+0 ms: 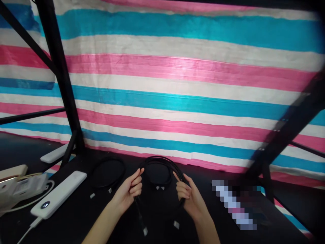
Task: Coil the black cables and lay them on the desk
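Note:
Both of my hands hold one coiled black cable point(162, 162) above a black table point(76, 220). My left hand point(130, 191) is closed on the coil's left side, thumb up against the loop. My right hand point(189, 195) grips the right side with curled fingers. Loose cable ends with silver plugs point(145, 231) hang below my hands, and two small plugs point(159, 187) show inside the loop. A second coiled black cable point(108, 173) lies flat on the table just left of my left hand.
A white power bank point(59, 198) with a white cord lies at the left, near another white slab point(53, 155) and white chargers point(15, 186). Black frame posts point(61, 78) rise left and right. A pink, blue and white striped sheet point(177, 84) hangs behind.

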{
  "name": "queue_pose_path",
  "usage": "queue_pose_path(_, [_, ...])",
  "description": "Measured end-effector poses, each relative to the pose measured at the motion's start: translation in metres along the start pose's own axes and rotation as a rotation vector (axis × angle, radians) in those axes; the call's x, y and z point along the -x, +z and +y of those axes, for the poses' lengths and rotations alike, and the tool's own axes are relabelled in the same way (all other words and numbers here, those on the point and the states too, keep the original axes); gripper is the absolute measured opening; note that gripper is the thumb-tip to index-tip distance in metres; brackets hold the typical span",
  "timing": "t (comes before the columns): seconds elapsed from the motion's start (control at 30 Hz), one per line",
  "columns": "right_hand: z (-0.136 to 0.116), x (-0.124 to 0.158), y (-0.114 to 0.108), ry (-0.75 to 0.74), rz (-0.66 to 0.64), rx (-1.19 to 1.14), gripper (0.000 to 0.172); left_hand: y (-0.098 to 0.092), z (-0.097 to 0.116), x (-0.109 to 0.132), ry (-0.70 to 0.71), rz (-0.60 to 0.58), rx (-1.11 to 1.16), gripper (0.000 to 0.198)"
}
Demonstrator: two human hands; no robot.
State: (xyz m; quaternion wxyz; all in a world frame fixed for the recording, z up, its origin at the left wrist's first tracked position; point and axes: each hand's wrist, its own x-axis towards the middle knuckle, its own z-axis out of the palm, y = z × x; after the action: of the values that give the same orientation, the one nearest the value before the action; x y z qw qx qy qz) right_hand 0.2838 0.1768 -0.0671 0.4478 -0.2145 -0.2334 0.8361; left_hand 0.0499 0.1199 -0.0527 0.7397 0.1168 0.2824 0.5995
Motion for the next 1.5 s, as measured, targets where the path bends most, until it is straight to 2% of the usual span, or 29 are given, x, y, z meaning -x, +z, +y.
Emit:
queue_pose_path(0.1, [-0.003,-0.001,0.002,0.021,0.036,0.009,0.036,0.001,0.007,0.003,-0.004,-0.029,-0.210,0.021])
queue_pose_path(0.23, [0.002,-0.002,0.010,0.004,0.097,0.255,0.030,0.002,0.009,0.011,0.019,-0.008,-0.516,0.032])
queue_pose_path(0.37, [0.001,0.004,0.027,0.046,-0.057,0.511,0.032,0.003,0.012,0.023,-0.016,-0.037,-0.692,0.033])
queue_pose_path(0.47, [-0.004,0.009,0.049,0.053,-0.136,0.691,0.037,0.007,0.018,0.035,-0.063,-0.095,-0.742,0.033])
queue_pose_path(0.63, [-0.012,0.010,0.092,-0.116,-0.286,1.022,0.033,0.025,0.023,0.046,-0.071,-0.199,-0.859,0.039])
queue_pose_path(0.7, [-0.014,0.009,0.104,-0.221,-0.299,1.095,0.028,0.034,0.024,0.043,-0.023,-0.178,-0.944,0.043])
queue_pose_path(0.8, [-0.015,0.008,0.115,-0.337,-0.256,1.124,0.026,0.047,0.025,0.036,0.097,-0.061,-0.993,0.054])
queue_pose_path(0.93, [-0.014,0.011,0.118,-0.475,-0.236,1.153,0.024,0.055,0.026,0.038,0.195,0.026,-0.988,0.060])
queue_pose_path(1.1, [-0.013,0.012,0.117,-0.569,-0.251,1.258,0.026,0.060,0.022,0.046,0.252,0.024,-1.002,0.051])
queue_pose_path(1.23, [-0.014,0.009,0.116,-0.611,-0.234,1.326,0.021,0.058,0.020,0.038,0.253,-0.001,-0.995,0.053])
queue_pose_path(1.4, [-0.020,-0.013,0.100,-0.580,-0.089,1.402,0.016,0.037,0.010,0.015,0.217,-0.014,-0.907,0.057])
queue_pose_path(1.5, [-0.020,-0.042,0.075,-0.582,0.054,1.320,0.023,0.016,-0.001,-0.004,0.190,0.024,-0.677,0.057])
